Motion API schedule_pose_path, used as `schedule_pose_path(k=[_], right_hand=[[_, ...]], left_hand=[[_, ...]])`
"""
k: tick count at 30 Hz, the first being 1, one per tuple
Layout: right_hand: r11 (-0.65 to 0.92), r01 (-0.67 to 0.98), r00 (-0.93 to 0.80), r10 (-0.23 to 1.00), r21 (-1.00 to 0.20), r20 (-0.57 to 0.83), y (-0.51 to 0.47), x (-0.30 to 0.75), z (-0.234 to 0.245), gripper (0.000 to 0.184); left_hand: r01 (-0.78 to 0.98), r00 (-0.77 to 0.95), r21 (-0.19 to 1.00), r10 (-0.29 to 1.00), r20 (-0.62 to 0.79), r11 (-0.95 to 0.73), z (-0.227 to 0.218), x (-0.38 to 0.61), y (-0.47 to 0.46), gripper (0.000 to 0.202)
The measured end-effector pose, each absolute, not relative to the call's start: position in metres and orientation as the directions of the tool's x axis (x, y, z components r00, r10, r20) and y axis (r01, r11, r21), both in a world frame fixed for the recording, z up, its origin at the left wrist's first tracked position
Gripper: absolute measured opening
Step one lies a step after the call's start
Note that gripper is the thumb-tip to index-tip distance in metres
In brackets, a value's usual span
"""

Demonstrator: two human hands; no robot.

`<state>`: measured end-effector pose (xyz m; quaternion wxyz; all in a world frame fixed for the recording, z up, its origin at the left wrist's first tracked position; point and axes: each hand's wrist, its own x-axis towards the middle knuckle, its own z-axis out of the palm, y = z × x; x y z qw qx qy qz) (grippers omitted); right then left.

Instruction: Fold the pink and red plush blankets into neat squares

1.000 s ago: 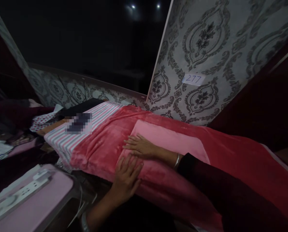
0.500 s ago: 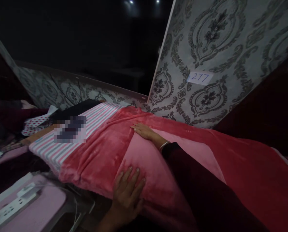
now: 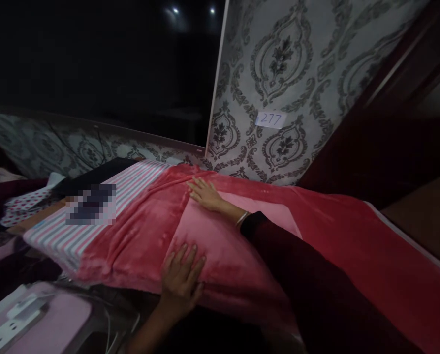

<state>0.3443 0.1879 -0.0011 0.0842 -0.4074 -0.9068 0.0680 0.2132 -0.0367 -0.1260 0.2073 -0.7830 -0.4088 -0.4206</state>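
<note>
A pale pink piece of plush cloth [image 3: 227,233] lies flat on a red plush blanket [image 3: 338,231]. My left hand [image 3: 181,278] rests palm down near the front edge of the pink cloth, fingers spread and stretched out. Farther back, my right hand [image 3: 206,194] lies flat at the pink cloth's far left corner, fingers apart, with a bracelet [image 3: 242,218] at the wrist. Neither hand grips anything. Beyond the blanket's wrinkled left part, a striped cloth [image 3: 131,184] in white, pink and grey shows. My right sleeve hides some of the pink cloth.
On the striped cloth sits a dark, pixelated object [image 3: 90,204]. A white power strip [image 3: 11,329] lies on a pink seat [image 3: 65,314] at lower left, with cables beside it. Behind stand a large dark screen [image 3: 94,64] and a patterned wall [image 3: 238,88] bearing a paper marked 277 [image 3: 270,119].
The camera view has turned to the right, so the scene sits farther left. Both hands stay flat on the cloth, and the right hand's fingers have spread wider.
</note>
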Motion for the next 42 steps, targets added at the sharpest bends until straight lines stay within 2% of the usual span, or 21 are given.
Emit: schedule_pose_path(k=[2, 5, 7, 10, 12, 15, 20, 28, 33, 39, 42], right_hand=[[0.725, 0.668, -0.721, 0.686, -0.169, 0.092, 0.157, 0.366, 0.001, 0.059], [0.777, 0.602, -0.79, 0.613, -0.184, 0.009, 0.109, 0.413, -0.003, 0.057], [0.767, 0.598, -0.793, 0.609, -0.233, -0.027, 0.083, 0.446, -0.008, 0.056], [0.743, 0.607, -0.779, 0.627, -0.283, -0.024, 0.065, 0.485, -0.015, 0.054], [0.745, 0.611, -0.777, 0.629, -0.268, -0.023, 0.068, 0.5, -0.018, 0.053], [0.763, 0.613, -0.783, 0.622, -0.207, -0.028, 0.087, 0.51, -0.022, 0.056], [0.724, 0.676, -0.731, 0.682, -0.138, -0.004, 0.136, 0.521, -0.031, 0.061], [0.601, 0.755, -0.611, 0.79, -0.261, 0.052, 0.192, 0.547, -0.048, 0.061], [0.562, 0.777, -0.572, 0.818, -0.282, 0.055, 0.192, 0.547, -0.048, 0.059], [0.434, 0.884, -0.442, 0.897, -0.177, -0.009, 0.17, 0.531, -0.015, 0.062], [0.456, 0.874, -0.452, 0.89, -0.167, 0.065, 0.124, 0.53, -0.001, 0.058]], left_hand=[[0.81, 0.314, 0.033, 0.481, 0.819, -0.586, -0.121, 0.212, -0.039, 0.059], [0.81, 0.289, 0.085, 0.522, 0.802, -0.58, -0.107, 0.217, -0.048, 0.063], [0.793, 0.292, 0.1, 0.519, 0.804, -0.601, -0.095, 0.233, -0.055, 0.062], [0.695, 0.421, 0.064, 0.478, 0.771, -0.716, -0.084, 0.273, -0.06, 0.055], [0.667, 0.496, 0.045, 0.489, 0.718, -0.743, -0.086, 0.302, -0.059, 0.053], [0.721, 0.486, 0.038, 0.545, 0.683, -0.691, -0.099, 0.329, -0.055, 0.059], [0.717, 0.469, 0.048, 0.532, 0.705, -0.695, -0.12, 0.33, -0.052, 0.061], [0.725, 0.439, 0.078, 0.547, 0.712, -0.684, -0.124, 0.33, -0.052, 0.063], [0.708, 0.429, 0.081, 0.518, 0.74, -0.702, -0.124, 0.332, -0.049, 0.06], [0.705, 0.439, 0.089, 0.53, 0.725, -0.704, -0.119, 0.329, -0.048, 0.06], [0.711, 0.457, 0.077, 0.542, 0.705, -0.699, -0.117, 0.329, -0.047, 0.062]])
